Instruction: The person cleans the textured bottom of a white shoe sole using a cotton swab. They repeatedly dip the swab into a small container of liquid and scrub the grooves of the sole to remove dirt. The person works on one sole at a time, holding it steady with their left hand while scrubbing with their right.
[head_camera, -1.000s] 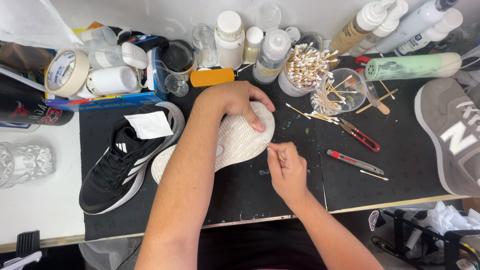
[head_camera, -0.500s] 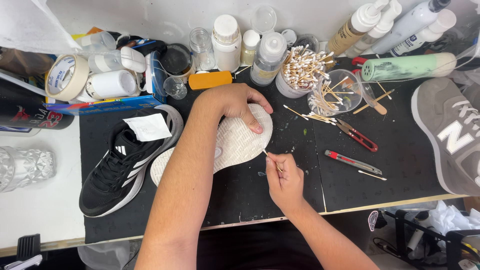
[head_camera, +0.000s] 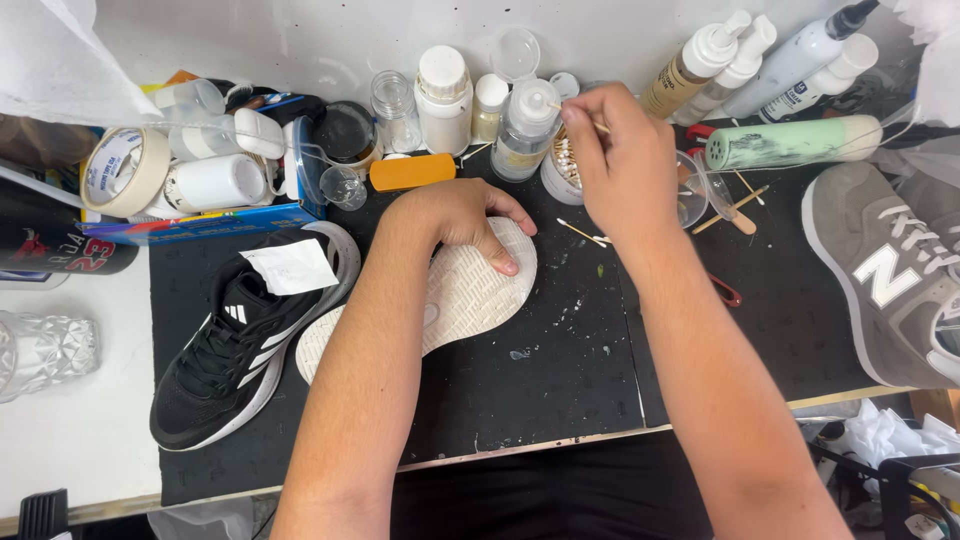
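Pressing our left hand (head_camera: 455, 215) flat on the upturned white shoe sole (head_camera: 450, 295), we keep it pinned near the middle of the surface (head_camera: 540, 390), its long axis running from the near left toward the far right. Our right hand (head_camera: 620, 160) pinches a cotton swab (head_camera: 578, 117) over the swab jar (head_camera: 560, 170) by the far edge, beside a small clear bottle (head_camera: 525, 130). The sole lies toward the near left from that hand. Open mat sits near the front edge; the black sneaker (head_camera: 235, 340) crowds the left.
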